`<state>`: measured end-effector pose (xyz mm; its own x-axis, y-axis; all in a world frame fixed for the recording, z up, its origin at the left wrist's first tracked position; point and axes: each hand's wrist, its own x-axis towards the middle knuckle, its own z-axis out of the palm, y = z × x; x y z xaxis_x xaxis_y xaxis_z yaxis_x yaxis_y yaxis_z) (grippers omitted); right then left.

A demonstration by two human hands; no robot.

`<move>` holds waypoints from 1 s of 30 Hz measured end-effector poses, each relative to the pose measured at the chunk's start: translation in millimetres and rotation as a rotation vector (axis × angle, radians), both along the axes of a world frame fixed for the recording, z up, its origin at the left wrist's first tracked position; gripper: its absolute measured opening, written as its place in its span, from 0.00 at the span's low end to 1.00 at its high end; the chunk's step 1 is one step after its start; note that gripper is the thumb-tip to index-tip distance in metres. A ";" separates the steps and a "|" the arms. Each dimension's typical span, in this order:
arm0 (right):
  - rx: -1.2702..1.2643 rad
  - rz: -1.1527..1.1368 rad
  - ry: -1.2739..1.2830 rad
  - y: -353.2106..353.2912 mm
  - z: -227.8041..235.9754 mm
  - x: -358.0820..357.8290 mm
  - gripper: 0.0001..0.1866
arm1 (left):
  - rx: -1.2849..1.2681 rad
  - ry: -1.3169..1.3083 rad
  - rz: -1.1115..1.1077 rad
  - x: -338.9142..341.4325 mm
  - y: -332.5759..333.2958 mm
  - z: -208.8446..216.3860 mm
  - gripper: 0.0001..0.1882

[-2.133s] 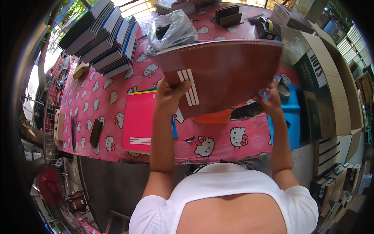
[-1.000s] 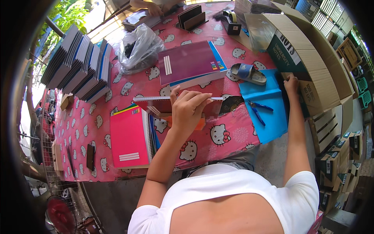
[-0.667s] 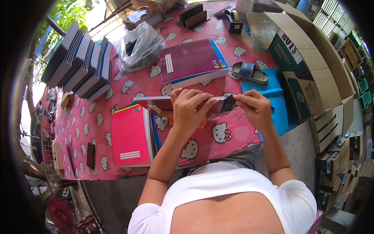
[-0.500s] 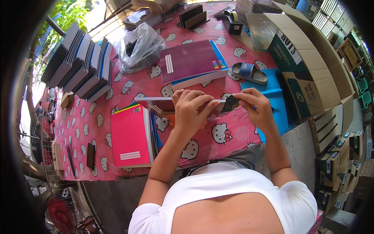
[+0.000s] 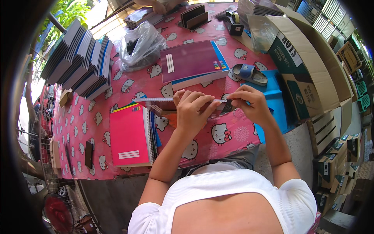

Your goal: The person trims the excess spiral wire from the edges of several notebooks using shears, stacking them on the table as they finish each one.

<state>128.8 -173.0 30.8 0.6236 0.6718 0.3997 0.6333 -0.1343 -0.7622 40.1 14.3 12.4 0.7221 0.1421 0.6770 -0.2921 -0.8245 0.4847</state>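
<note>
I hold a thin notebook [image 5: 156, 100] edge-on and level, just above the pink cartoon-cat tablecloth [image 5: 97, 117]. My left hand [image 5: 193, 113] grips its middle from the near side. At the notebook's right end, my right hand [image 5: 247, 103] pinches the edge with its fingertips, and something small and dark shows under them. A pink spiral notebook [image 5: 128, 134] lies on the table left of my left forearm. A maroon notebook [image 5: 191, 60] tops a blue-edged stack just beyond my hands.
Rows of stacked notebooks [image 5: 78, 64] and a clear plastic bag [image 5: 140, 45] sit at the far left. A sandal [image 5: 249, 74] rests on a blue surface [image 5: 274, 97]; cardboard boxes [image 5: 300, 58] stand at right. Another person's hand [image 5: 159, 6] is at the top edge. A phone [image 5: 89, 154] lies near left.
The notebook came down from flat in front of the camera to edge-on above the table. My right hand left the blue surface and took the notebook's right end.
</note>
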 end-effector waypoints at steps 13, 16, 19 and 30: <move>-0.060 -0.129 -0.214 9.3 4.9 -12.3 0.08 | -0.018 -0.032 0.011 2.9 -0.1 -5.5 0.11; -0.071 -0.070 -0.076 3.6 0.0 -7.3 0.08 | -0.019 0.003 0.026 1.7 -3.9 -3.0 0.11; -0.104 -0.114 0.056 10.2 7.1 -13.8 0.09 | -0.010 0.019 0.037 1.1 -1.1 -2.4 0.11; -0.145 -0.166 -0.145 12.1 9.5 -19.5 0.11 | -0.022 -0.014 -0.018 -0.9 1.0 -8.6 0.09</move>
<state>109.3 -161.0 40.3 0.6736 0.6215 0.4000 0.6943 -0.3466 -0.6307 39.2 15.2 3.8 0.7150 0.1439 0.6842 -0.3139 -0.8083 0.4981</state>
